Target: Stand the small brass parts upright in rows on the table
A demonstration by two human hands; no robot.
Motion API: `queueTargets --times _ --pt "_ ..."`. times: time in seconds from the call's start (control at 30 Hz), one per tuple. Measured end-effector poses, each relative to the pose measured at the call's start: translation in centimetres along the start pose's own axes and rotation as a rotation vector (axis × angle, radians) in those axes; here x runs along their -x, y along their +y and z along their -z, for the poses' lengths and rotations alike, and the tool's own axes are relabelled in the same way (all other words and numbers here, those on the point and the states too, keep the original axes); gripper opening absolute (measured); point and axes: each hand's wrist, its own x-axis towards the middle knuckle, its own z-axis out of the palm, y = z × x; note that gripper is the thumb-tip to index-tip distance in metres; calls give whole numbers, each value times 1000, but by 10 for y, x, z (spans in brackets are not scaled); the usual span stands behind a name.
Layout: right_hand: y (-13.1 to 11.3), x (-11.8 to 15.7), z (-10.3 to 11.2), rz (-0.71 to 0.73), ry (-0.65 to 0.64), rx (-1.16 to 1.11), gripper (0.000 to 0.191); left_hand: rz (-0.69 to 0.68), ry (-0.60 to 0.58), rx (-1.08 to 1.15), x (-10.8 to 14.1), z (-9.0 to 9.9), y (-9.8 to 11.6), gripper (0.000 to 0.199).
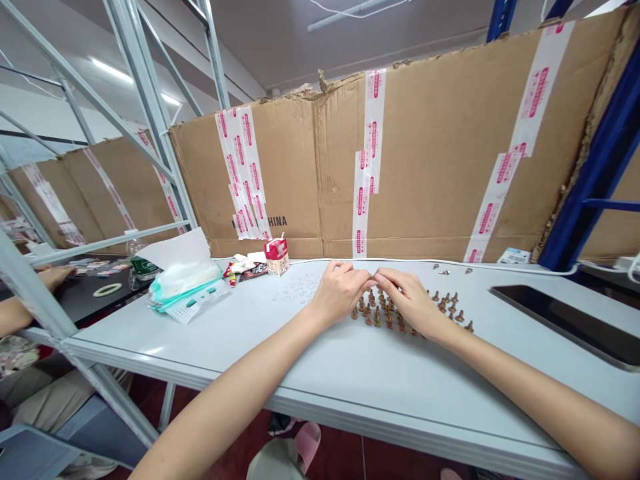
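Observation:
My left hand [340, 291] and my right hand [411, 300] meet over the table [240, 340], fingertips pinched together. Whatever they pinch is too small and too covered by the fingers to make out. Under and around my hands, many brass-coloured screws [377, 317] stand upright in loose rows. More of these screws [451, 307] are to the right of my right hand, and part of the group is hidden behind it. Tiny clear pieces [295, 288] lie scattered to the left of my left hand. A few loose screws [445, 272] lie on their sides farther back.
A dark tablet [570, 323] lies at the right. An opened teal-and-white packet [187, 287], crumpled wrappers [246, 265] and a red-and-white drink carton [277, 257] stand at the left. A taped cardboard wall [425, 153] closes the back. Another person's arm [30, 303] shows at far left.

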Motion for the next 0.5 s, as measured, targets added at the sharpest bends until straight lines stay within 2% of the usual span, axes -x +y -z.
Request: queueTargets --times 0.27,0.5 --pt "2 0 4 35 4 77 34 10 20 63 0 3 -2 31" --pt "3 1 2 40 -8 97 32 16 -4 72 1 2 -3 35"
